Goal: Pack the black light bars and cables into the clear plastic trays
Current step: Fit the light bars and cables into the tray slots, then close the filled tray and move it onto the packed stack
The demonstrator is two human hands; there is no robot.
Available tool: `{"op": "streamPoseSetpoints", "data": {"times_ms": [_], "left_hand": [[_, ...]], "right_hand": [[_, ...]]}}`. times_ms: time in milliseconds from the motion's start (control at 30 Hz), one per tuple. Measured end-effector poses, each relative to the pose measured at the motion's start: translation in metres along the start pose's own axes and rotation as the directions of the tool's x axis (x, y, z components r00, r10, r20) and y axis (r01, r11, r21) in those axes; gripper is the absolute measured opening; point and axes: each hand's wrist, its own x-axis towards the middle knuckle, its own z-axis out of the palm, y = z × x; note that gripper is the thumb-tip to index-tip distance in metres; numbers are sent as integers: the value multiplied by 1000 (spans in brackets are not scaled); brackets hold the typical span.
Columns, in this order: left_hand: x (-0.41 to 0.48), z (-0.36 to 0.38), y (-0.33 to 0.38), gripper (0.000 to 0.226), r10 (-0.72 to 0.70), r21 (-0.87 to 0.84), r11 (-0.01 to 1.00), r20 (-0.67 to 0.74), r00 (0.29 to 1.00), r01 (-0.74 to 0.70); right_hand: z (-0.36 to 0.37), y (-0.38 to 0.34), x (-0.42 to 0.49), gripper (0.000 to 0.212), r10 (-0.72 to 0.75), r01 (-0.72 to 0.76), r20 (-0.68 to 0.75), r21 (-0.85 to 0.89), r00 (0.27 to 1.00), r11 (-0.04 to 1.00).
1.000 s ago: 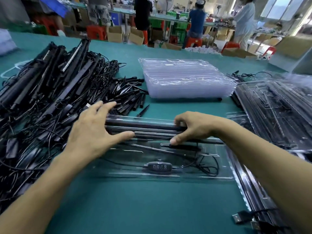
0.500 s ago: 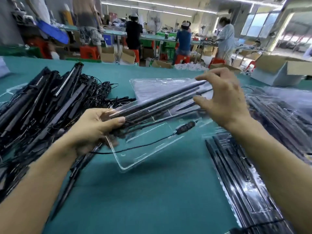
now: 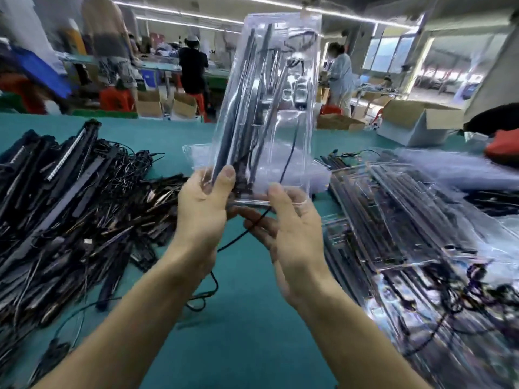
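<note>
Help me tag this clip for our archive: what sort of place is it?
Most likely a factory packing line: a heap of black light bars on a green table, stacked filled trays, cardboard boxes and workers behind.

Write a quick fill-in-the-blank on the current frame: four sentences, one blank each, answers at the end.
1. The left hand and right hand hold the clear tray by its ____ edge.
2. The tray is held ____, not flat on the table.
3. The loose light bars are piled on the person's ____ side.
4. A black cable dangles ____ the tray.

Missing words: bottom; upright; left; below
</note>
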Motion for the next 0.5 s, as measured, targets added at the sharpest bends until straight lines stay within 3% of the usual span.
{"op": "streamPoseSetpoints", "data": {"times_ms": [100, 200, 300, 400, 500], "left_hand": [[-12, 6, -5, 13, -9, 209, 978, 102, 995, -13], [-21, 4, -8, 31, -57, 289, 957, 225, 973, -11], [-21, -5, -10, 15, -61, 349, 937, 232, 971, -24], [-27, -17, -22, 8, -61, 549, 832, 236, 970, -81], [-37, -25, -28, 10, 27, 658, 721, 285, 958, -216]], "right_hand": [[-17, -23, 2, 7, -49, 60, -91, 115, 995, 992], [-49, -51, 3, 10, -107, 119, -200, 49, 974, 992], [-92, -84, 5, 14, -154, 138, -351, -70, 924, 988], [-139, -116, 10, 4, -156, 104, -441, -141, 884, 985], [-183, -137, 14, 19, -146, 71, -511, -164, 847, 984]]}}
